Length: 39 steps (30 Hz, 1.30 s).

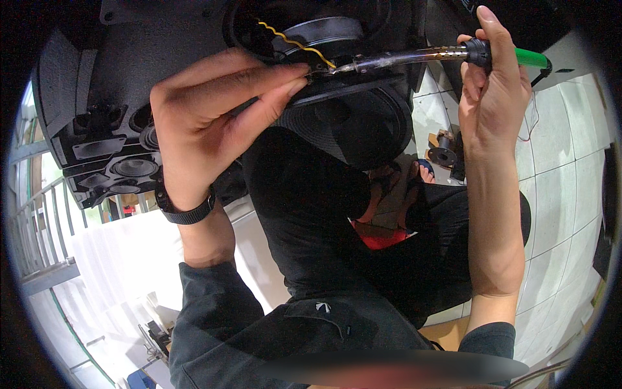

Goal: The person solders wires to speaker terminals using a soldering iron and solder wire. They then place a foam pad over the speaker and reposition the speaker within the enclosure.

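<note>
My right hand (494, 97) is wrapped round a soldering iron (421, 56) with a green handle, and its metal barrel points left. The iron's tip meets a small metal spot at the end of a wavy yellow wire (289, 40). From the other side my left hand (217, 107) pinches, with thumb and index finger, something small just left of that tip; what it is I cannot make out. Right behind the fingers is the opening of a black loudspeaker (324, 29), and a ribbed black speaker cone (350, 123) lies just below the joint.
More black speaker boxes (133, 167) stand at the left. A dark flanged part (443, 153) sits on the white tiled floor (557, 188) to the right. My black-clad leg (291, 214) rises under the work. Metal railings (39, 227) are at the far left.
</note>
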{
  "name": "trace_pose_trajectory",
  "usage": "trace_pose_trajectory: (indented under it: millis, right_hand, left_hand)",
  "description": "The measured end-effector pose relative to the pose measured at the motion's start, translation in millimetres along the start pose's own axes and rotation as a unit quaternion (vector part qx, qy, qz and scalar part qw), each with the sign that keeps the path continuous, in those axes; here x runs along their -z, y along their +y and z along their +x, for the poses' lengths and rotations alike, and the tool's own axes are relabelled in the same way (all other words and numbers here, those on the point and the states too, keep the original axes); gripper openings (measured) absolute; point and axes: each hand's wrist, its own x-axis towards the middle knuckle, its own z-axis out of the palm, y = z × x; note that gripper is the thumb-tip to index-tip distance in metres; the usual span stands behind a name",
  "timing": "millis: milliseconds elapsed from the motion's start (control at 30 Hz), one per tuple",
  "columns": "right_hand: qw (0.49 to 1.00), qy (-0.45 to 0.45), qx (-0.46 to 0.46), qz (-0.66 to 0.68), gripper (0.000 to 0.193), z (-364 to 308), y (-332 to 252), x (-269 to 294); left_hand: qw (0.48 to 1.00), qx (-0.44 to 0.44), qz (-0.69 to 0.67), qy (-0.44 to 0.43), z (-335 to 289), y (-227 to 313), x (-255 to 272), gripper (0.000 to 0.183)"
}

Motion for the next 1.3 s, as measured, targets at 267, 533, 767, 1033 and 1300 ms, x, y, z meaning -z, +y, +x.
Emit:
trace_pose_trajectory:
  millis: [267, 533, 767, 1033, 1300]
  right_hand:
    - [0.991, -0.128, 0.032, -0.033, 0.024, 20.2, 10.6, 30.1]
    - [0.991, -0.125, 0.029, -0.047, 0.030, 17.8, 10.0, 28.3]
    - [0.992, -0.109, 0.027, -0.055, 0.032, 19.9, 11.9, 29.9]
    - [0.993, -0.100, 0.029, -0.059, 0.033, 7.8, -1.6, 10.0]
    - [0.996, 0.023, -0.019, -0.080, 0.037, -5.5, -12.9, -12.5]
  left_hand:
    - [1.000, 0.003, -0.006, 0.004, -0.4, -0.8, -0.7, 0.018]
    - [1.000, 0.005, -0.011, 0.012, -0.7, 0.7, -0.5, 0.019]
    - [1.000, 0.011, -0.016, 0.013, 0.9, 2.5, -1.9, 0.020]
    - [1.000, 0.008, -0.007, 0.016, 2.7, 2.7, -4.1, 0.021]
    - [1.000, 0.001, 0.006, 0.011, 4.3, 3.5, -3.2, 0.021]
